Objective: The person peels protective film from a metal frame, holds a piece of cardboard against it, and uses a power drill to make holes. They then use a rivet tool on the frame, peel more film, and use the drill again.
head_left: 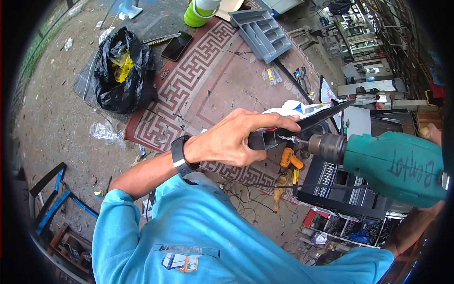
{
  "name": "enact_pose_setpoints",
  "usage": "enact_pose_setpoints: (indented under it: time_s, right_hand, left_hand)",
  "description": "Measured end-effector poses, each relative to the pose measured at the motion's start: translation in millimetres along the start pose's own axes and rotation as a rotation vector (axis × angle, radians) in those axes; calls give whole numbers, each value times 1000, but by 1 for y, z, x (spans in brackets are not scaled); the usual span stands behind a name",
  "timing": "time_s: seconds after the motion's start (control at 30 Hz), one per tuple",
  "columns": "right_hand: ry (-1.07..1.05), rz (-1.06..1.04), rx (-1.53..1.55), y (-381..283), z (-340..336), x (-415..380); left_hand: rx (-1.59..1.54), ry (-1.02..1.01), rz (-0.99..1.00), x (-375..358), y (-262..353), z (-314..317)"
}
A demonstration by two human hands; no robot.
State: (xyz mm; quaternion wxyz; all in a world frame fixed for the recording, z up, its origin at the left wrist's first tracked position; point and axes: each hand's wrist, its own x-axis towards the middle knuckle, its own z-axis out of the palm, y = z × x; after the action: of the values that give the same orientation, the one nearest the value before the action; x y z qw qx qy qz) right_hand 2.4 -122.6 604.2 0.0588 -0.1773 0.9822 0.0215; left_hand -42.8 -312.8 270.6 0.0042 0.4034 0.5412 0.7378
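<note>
My left hand (229, 137), with a black watch on the wrist, is wrapped round a black square metal tube (309, 122). The tube's open end (269, 139) faces the drill. My right hand (431, 134) grips a green electric drill (392, 163) at the right edge, mostly hidden behind the drill body. From its chuck (326, 147) a thin drill bit (288, 138) points left, its tip right at the tube's end. Below the tube, an orange power tool (290, 159) and a yellow one (282, 189) lie on the ground.
A patterned red mat (213, 94) covers the ground ahead. On it lies a grey compartment tray (261, 35). To the left are a black plastic bag (123, 71), a phone (177, 46) and a green bucket (201, 13). A dark cable (331, 187) runs below the drill.
</note>
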Motion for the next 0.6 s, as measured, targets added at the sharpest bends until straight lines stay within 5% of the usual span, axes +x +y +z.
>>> enact_pose_setpoints:
  time_s: [0.27, 0.47, 0.6]
  right_hand:
    - [19, 6, -7, -6, -2, 0]
    - [24, -6, -5, -12, -5, -3]
    - [28, -14, 2, -12, -5, -1]
  left_hand:
    - [70, 41, 81, -4, -1, 6]
    - [-21, 4, -116, -1, 8, 1]
    - [80, 55, 80, -2, -1, 6]
